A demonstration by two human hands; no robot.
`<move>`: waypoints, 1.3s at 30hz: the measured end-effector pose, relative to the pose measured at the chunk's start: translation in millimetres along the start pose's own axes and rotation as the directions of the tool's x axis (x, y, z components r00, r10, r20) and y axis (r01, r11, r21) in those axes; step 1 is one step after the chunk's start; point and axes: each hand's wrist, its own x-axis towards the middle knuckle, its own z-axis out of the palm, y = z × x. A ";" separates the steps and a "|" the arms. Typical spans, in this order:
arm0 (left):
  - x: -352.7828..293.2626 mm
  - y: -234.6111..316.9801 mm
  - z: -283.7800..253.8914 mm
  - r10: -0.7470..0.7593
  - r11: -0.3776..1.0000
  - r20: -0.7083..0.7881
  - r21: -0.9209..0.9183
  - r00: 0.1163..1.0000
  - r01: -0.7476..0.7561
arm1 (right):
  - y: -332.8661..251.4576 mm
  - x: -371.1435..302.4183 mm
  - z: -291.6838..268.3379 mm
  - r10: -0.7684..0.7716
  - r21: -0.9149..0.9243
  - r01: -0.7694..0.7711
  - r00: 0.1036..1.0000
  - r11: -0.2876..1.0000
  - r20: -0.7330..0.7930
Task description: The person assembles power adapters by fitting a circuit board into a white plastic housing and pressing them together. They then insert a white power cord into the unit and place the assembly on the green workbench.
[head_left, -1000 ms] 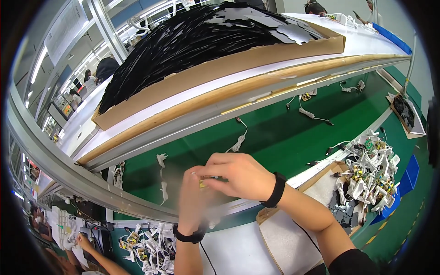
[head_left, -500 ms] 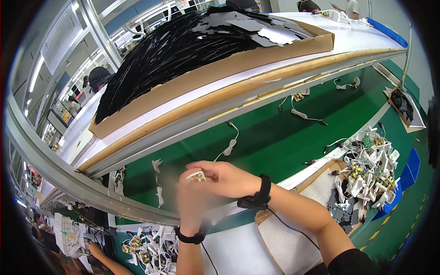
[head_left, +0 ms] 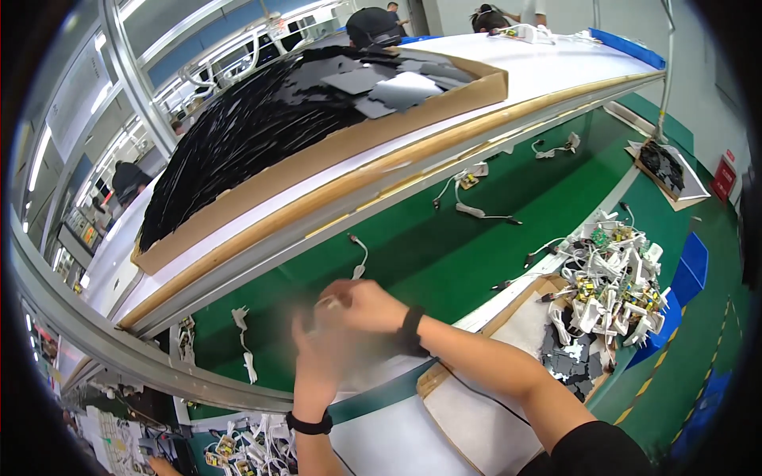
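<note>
My left hand (head_left: pixel 316 361) and my right hand (head_left: pixel 371 308) are close together above the near edge of the green conveyor belt (head_left: pixel 429 258). A small white adapter housing (head_left: pixel 336 299) shows as a pale blur between them. The bent fingers of my right hand close around it. Blur covers the left fingers, so their grip is hidden. Both wrists wear black bands, with a thin cable trailing down. On the belt beyond my hands lies a white cable (head_left: pixel 359 258); another white cable with a plug (head_left: pixel 244 341) lies to the left.
On the right is a heap of white adapters and circuit boards (head_left: pixel 603 289), with blue bins (head_left: pixel 694 270) beside it. A shelf above the belt carries a cardboard tray (head_left: pixel 333 147) of black strips. More cabled boards (head_left: pixel 258 444) lie lower left, near a metal post (head_left: pixel 79 305).
The view has shifted, so the shelf, belt and heap sit further left and mostly lower. My hands stay together; the white housing is more blurred and less of it shows.
</note>
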 end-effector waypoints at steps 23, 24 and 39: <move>-17.5 33.9 5.0 0.181 0.939 0.254 0.243 0.950 -0.244 | -85.2 -48.2 -135.5 -0.328 -0.603 -0.270 0.639 0.751 -0.695; -15.4 40.8 7.2 0.252 0.905 0.206 0.295 0.946 -0.305 | -103.2 -59.8 -125.5 -0.400 -0.577 -0.087 0.637 0.812 -0.659; -28.2 23.5 24.4 0.215 0.946 0.316 0.169 0.924 -0.278 | -213.8 -88.9 -62.9 -0.285 -0.551 0.352 0.936 0.756 0.207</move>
